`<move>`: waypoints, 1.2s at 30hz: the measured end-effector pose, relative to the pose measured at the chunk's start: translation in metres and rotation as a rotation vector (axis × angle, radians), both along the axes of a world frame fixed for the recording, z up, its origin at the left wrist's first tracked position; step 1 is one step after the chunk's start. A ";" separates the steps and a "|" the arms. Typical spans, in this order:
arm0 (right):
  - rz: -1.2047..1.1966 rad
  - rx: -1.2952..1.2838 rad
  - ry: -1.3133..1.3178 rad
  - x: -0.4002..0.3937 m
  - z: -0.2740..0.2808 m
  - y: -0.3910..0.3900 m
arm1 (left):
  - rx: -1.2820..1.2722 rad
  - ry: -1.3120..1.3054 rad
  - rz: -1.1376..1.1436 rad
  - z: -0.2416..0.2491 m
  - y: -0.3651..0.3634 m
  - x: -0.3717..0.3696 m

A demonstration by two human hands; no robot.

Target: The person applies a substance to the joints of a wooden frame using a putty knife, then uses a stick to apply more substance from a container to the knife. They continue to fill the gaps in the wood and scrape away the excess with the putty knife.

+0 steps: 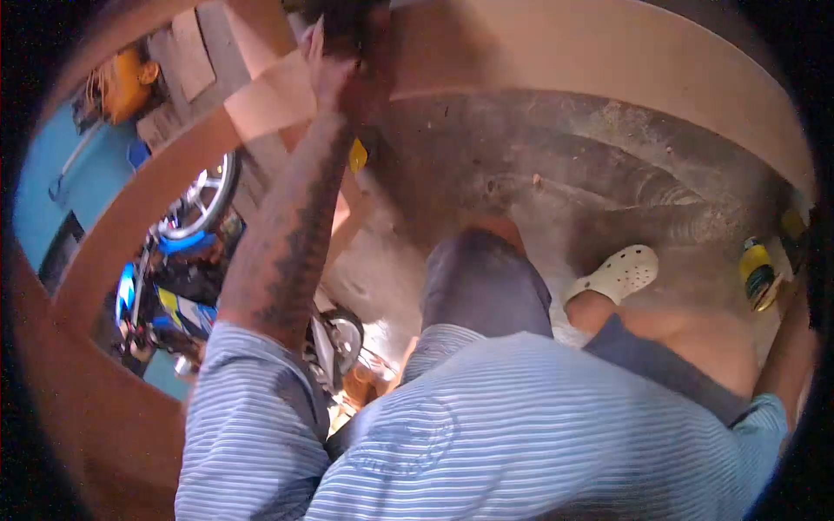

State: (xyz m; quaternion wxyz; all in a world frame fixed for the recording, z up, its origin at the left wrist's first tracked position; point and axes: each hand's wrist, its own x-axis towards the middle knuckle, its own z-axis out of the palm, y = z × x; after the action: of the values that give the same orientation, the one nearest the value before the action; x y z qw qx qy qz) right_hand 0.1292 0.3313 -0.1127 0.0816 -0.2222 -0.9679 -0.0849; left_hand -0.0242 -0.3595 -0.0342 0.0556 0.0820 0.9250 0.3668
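Observation:
At the top, my left hand (334, 74) is partly in shadow, with its fingers closed against a dark thing (347, 22) that I cannot make out. The tattooed left forearm stretches up across the wooden frame. At the right edge, my right hand (792, 291) shows only in part, blurred and dark. Beside it is a bottle-like container (757, 273) with a yellow upper part and a dark lower part. The right hand's fingers are hidden, so what it holds cannot be told.
A curved wooden surface (608, 43) spans the top. Below lies a grey, stained floor (512, 165). My foot wears a cream clog (627, 271). Left, beyond a wooden frame (148, 195), stand a blue motorcycle (187, 243) and an orange object (126, 85) by a blue wall (95, 169).

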 end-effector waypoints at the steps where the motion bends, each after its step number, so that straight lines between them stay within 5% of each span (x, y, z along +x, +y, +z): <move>1: 0.029 0.007 0.004 -0.007 0.002 0.000 | 0.003 0.011 0.020 -0.002 0.001 0.003; 13: 0.366 -0.036 0.009 -0.052 0.023 -0.036 | 0.169 0.160 0.265 -0.015 0.024 0.101; 22: 0.660 -0.313 0.039 -0.083 0.083 -0.081 | 0.774 0.003 0.750 -0.010 0.025 0.210; 26: 0.783 -0.750 0.066 -0.100 0.136 -0.183 | 1.544 -0.447 0.869 0.002 0.007 0.250; 30: 0.743 -1.434 -0.108 -0.101 0.192 -0.330 | 1.556 -0.351 0.852 -0.007 -0.010 0.247; 33: 0.807 -1.570 -0.421 -0.064 0.224 -0.427 | 1.529 -0.213 0.865 0.017 -0.003 0.237; 36: 0.966 -1.525 -0.409 -0.047 0.215 -0.465 | 1.915 -0.355 0.896 0.047 -0.004 0.226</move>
State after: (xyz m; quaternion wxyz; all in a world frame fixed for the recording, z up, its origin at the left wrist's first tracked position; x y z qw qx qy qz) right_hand 0.0825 -0.1339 0.1021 -0.2327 0.2313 -0.7449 0.5809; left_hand 0.2022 -0.3636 0.0125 -0.0378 -0.3098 0.1772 0.9334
